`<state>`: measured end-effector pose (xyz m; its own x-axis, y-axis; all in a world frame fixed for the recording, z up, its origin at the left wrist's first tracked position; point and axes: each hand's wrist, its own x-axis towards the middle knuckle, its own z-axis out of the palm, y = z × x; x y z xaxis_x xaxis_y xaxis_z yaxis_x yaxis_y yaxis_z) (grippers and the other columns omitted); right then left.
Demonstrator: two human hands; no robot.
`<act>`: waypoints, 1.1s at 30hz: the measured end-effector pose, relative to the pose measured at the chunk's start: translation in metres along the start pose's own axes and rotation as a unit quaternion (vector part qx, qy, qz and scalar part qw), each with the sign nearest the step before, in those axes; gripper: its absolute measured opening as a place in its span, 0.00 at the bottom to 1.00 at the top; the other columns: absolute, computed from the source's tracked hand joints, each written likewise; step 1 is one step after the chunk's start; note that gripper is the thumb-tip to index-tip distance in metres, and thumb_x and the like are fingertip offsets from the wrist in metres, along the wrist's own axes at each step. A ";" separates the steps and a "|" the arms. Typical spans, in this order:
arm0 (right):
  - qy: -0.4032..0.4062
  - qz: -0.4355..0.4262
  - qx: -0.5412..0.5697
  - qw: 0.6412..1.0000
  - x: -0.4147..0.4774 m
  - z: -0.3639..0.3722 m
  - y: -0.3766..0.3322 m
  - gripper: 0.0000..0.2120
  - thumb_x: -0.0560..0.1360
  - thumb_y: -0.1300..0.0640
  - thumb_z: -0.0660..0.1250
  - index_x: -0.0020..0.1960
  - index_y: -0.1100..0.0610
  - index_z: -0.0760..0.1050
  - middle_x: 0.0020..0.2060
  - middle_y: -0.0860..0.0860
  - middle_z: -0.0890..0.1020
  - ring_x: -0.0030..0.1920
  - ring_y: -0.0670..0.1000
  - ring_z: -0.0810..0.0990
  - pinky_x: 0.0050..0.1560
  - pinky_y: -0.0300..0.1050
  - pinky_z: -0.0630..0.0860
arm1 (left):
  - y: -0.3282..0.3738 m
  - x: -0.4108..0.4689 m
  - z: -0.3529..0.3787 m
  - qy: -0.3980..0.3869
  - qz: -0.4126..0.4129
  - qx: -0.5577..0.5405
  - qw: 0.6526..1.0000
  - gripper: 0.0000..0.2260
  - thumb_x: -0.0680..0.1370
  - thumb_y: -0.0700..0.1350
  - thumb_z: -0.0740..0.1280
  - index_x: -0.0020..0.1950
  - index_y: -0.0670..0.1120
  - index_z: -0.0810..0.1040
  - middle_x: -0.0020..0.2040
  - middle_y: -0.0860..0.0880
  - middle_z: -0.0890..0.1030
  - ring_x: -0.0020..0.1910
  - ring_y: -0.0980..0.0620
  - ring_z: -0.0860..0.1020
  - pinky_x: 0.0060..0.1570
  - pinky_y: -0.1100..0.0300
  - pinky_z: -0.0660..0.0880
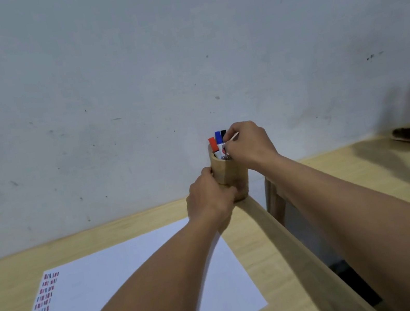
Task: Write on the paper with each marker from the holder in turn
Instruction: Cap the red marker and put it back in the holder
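Observation:
A round wooden holder (pixel 226 172) stands at the far right corner of the table, by the wall. Three markers stick up from it: a red-capped one (pixel 213 145), a blue-capped one (pixel 218 137) and a black-capped one (pixel 223 133). My left hand (pixel 210 199) is wrapped around the holder's lower left side. My right hand (pixel 248 145) is over the holder's top, its fingertips pinched on the black-capped marker. The white paper (pixel 126 276) lies on the table below my arms, with rows of red, blue and dark marks down its left edge.
The light wooden table (pixel 266 259) ends at a raised rail on its right. A gap separates it from a second wooden table (pixel 364 163) on the right, which carries a dark stain near the wall. A scuffed grey wall stands right behind the holder.

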<state>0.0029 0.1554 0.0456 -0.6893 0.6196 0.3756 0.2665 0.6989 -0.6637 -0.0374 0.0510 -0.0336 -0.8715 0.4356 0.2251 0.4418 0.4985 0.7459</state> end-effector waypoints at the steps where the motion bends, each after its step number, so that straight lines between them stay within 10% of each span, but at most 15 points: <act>1: 0.001 -0.002 -0.008 1.000 0.001 0.001 -0.001 0.09 0.75 0.64 0.67 0.49 0.51 0.80 0.48 0.53 0.84 0.44 0.53 0.82 0.46 0.50 0.84 | -0.001 0.000 0.001 0.003 0.001 0.003 1.000 0.26 0.71 0.56 0.75 0.64 0.50 0.74 0.54 0.51 0.82 0.49 0.48 0.80 0.49 0.49 0.81; 11: 0.006 -0.068 -0.091 0.994 0.008 0.000 -0.013 0.17 0.77 0.64 0.66 0.63 0.51 0.78 0.53 0.52 0.83 0.47 0.55 0.82 0.38 0.42 0.72 | -0.004 0.001 0.002 0.012 0.014 0.014 1.000 0.25 0.70 0.60 0.74 0.62 0.50 0.74 0.52 0.52 0.82 0.48 0.48 0.81 0.49 0.47 0.81; 22: -0.050 -0.079 -0.077 0.993 0.007 -0.008 -0.009 0.14 0.72 0.61 0.72 0.55 0.51 0.72 0.46 0.50 0.82 0.44 0.52 0.83 0.44 0.50 0.83 | -0.004 0.001 0.003 0.014 0.006 0.013 1.000 0.25 0.70 0.58 0.74 0.63 0.51 0.74 0.51 0.53 0.82 0.47 0.48 0.81 0.48 0.48 0.82; 33: -0.106 -0.046 -0.012 0.993 0.005 -0.009 0.011 0.06 0.76 0.59 0.70 0.50 0.53 0.86 0.44 0.49 0.85 0.46 0.50 0.82 0.36 0.39 0.72 | -0.002 -0.004 -0.001 0.009 0.014 0.014 1.000 0.28 0.68 0.61 0.71 0.65 0.51 0.74 0.53 0.51 0.83 0.50 0.46 0.81 0.50 0.46 0.80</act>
<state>0.0084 0.1687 0.0459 -0.8369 0.4655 0.2879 0.2096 0.7585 -0.6170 -0.0353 0.0476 -0.0356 -0.8620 0.4369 0.2572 0.4722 0.5075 0.7207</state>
